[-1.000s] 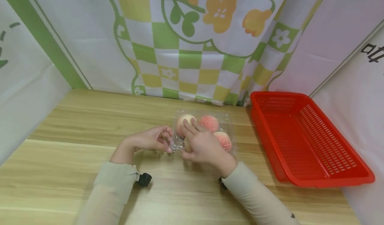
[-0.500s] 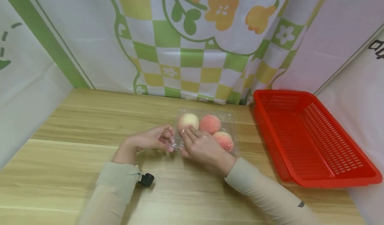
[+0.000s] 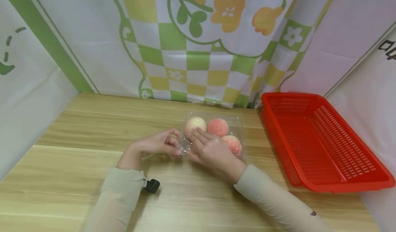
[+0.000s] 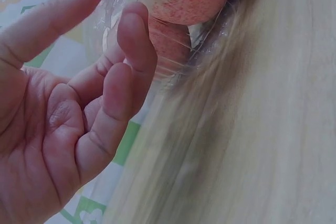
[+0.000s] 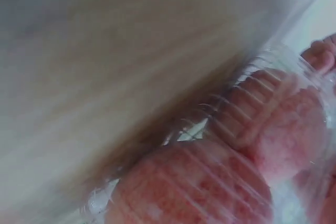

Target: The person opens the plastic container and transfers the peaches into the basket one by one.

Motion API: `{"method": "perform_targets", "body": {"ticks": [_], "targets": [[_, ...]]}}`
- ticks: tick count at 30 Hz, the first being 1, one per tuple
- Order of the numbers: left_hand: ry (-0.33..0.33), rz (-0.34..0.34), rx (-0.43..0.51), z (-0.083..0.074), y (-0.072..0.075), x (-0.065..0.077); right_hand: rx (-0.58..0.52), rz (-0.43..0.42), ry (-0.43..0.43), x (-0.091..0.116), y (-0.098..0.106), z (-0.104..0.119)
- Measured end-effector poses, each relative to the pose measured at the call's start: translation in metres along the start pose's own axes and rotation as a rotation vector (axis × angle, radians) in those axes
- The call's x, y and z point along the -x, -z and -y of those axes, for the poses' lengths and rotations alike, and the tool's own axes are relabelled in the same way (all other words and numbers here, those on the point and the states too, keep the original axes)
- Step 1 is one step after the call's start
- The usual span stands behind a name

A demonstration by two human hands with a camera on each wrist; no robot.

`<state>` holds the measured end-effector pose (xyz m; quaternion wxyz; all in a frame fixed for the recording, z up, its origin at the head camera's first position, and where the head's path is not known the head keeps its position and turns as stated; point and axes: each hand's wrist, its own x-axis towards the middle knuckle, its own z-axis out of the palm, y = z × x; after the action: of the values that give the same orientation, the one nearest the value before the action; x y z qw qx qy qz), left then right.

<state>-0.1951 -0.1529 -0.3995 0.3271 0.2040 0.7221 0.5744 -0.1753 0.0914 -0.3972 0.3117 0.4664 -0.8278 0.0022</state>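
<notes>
A clear plastic container (image 3: 243, 135) sits on the wooden table. A pale peach (image 3: 196, 122) is at its back left, a pink peach (image 3: 218, 126) at its back right and a speckled peach (image 3: 233, 145) at its front right. My right hand (image 3: 214, 153) rests over the front-left part, fingertips extended to the pale peach, hiding what lies beneath. At the front-left corner my left hand (image 3: 157, 143) touches the plastic with its thumb, the other fingers loosely bent. The left wrist view shows a gap between thumb and fingers. Peaches (image 5: 189, 182) press close to ribbed plastic in the right wrist view.
A red plastic basket (image 3: 309, 146) with slotted walls stands at the right of the table. A checked flowered curtain (image 3: 198, 62) hangs along the table's back edge. Bare wood (image 3: 92, 149) shows to the left of my left hand.
My right fingertips have drawn back toward me, uncovering more of the pale peach. A peach partly seen under my right hand is now covered. My left hand has hardly moved.
</notes>
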Motion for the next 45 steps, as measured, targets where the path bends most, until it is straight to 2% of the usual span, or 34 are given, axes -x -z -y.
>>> {"method": "perform_targets", "body": {"ticks": [5, 8, 12, 18, 24, 28, 33, 38, 45], "targets": [[0.023, -0.019, -0.030, -0.002, -0.001, -0.001, -0.221, 0.062, -0.126, 0.003, 0.010, -0.008], [0.029, -0.031, -0.050, -0.002, -0.001, -0.001, -0.300, 0.081, -0.188, 0.005, 0.018, -0.017], [0.029, -0.047, -0.091, -0.003, -0.003, -0.002, -0.348, 0.114, -0.247, 0.014, 0.029, -0.028], [0.029, -0.056, -0.105, -0.005, -0.007, -0.002, -0.398, 0.226, -0.348, 0.036, 0.042, -0.042], [0.029, -0.062, -0.120, -0.004, -0.007, -0.002, -0.454, 0.314, -0.444, 0.056, 0.045, -0.052], [0.020, -0.061, -0.119, -0.004, -0.007, -0.003, -0.482, 0.341, -0.460, 0.068, 0.043, -0.057], [0.013, -0.049, -0.111, -0.004, -0.008, -0.004, -0.477, 0.332, -0.433, 0.075, 0.044, -0.061], [0.010, -0.035, -0.096, -0.004, -0.009, -0.005, -0.455, 0.343, -0.400, 0.076, 0.048, -0.064], [0.013, -0.014, -0.056, -0.002, -0.009, -0.007, -0.503, 0.411, -0.379, 0.072, 0.053, -0.066]]}}
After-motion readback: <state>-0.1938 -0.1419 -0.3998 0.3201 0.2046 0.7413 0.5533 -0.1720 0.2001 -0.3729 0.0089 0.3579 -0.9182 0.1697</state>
